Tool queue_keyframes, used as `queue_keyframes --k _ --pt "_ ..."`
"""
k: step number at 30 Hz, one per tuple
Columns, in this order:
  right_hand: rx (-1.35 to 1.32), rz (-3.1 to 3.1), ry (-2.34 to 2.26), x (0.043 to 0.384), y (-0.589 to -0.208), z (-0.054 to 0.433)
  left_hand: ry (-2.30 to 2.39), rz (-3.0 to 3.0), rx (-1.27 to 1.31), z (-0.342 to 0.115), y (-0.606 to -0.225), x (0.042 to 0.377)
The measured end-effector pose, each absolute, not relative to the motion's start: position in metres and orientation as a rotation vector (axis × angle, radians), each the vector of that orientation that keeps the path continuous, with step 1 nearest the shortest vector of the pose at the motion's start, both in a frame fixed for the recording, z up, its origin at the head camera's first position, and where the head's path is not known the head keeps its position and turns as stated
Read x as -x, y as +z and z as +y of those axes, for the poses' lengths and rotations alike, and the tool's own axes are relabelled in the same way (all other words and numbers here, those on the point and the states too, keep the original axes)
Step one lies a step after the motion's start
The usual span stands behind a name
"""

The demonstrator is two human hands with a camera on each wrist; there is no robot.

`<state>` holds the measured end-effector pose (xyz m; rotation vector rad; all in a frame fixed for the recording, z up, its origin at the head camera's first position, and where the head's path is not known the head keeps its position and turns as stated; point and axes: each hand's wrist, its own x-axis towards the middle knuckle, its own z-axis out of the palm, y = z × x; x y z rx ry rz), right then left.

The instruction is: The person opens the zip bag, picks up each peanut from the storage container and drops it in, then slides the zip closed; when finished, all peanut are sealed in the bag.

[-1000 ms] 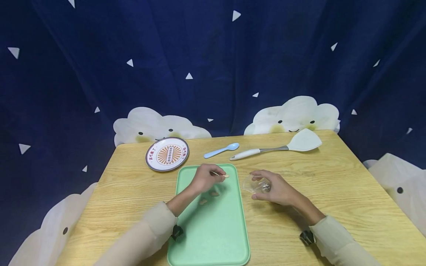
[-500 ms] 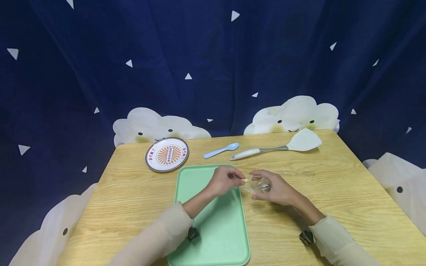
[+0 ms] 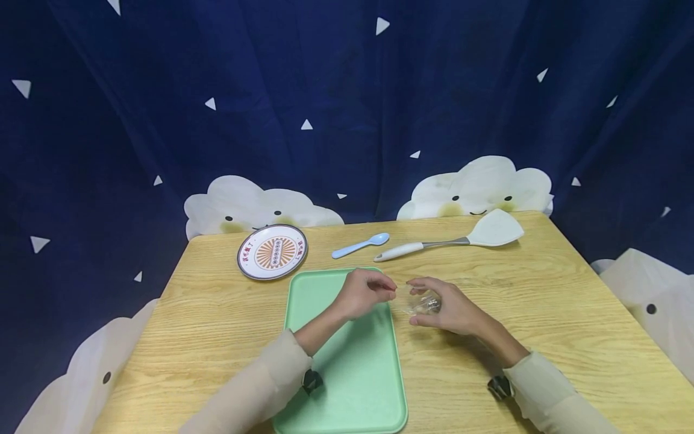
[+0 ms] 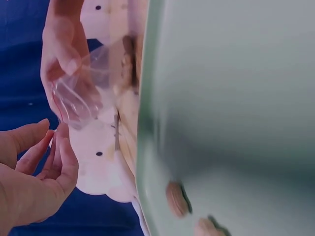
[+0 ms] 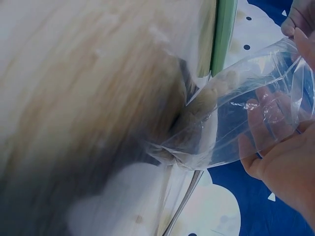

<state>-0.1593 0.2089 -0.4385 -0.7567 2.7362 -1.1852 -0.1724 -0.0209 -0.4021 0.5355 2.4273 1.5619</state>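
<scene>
My right hand [image 3: 452, 307] holds a clear plastic bag [image 3: 414, 300] by its mouth, just right of the tray. In the right wrist view, fingers show through the film of the bag [image 5: 256, 108]. Several peanuts [image 5: 199, 108] lie low in it. My left hand [image 3: 364, 295] is at the bag's mouth over the tray's right edge, thumb and fingers bent, with nothing visible between them in the left wrist view. Below my left arm is the green tray [image 3: 358, 386]. Two peanuts in the shell, one of them a reddish peanut [image 4: 177, 199], show on it in the left wrist view.
A white plate [image 3: 273, 252] with a printed pattern lies at the back left of the wooden table [image 3: 542, 301]. Behind the tray are a light blue spoon [image 3: 360, 246] and a white spatula [image 3: 450, 240]. A dark blue curtain [image 3: 347, 108] hangs at the back.
My left hand has moved right from above the tray to the bag's mouth. The peanut it pinched no longer shows at its fingertips. My right hand has stayed in place.
</scene>
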Motion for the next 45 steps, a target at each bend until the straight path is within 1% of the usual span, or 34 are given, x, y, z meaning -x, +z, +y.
queue_keyframes --k 5,13,22,34,45 --pt "0.757 2.739 -1.185 0.160 -0.438 0.209 1.554 2.432 -0.473 -0.039 -0.406 0.175" --pt "0.758 2.747 -1.177 0.159 -0.436 0.209 1.439 2.533 -0.454 -0.067 -0.422 0.179" --pt "0.750 2.743 -1.177 0.160 -0.436 0.209 1.335 2.576 -0.390 -0.089 -0.432 0.179" --pt "0.759 2.743 -1.171 0.159 -0.438 0.210 1.226 2.539 -0.383 -0.093 -0.448 0.175" --pt "0.766 2.741 -1.181 0.159 -0.438 0.210 1.213 2.558 -0.442 -0.092 -0.447 0.174"
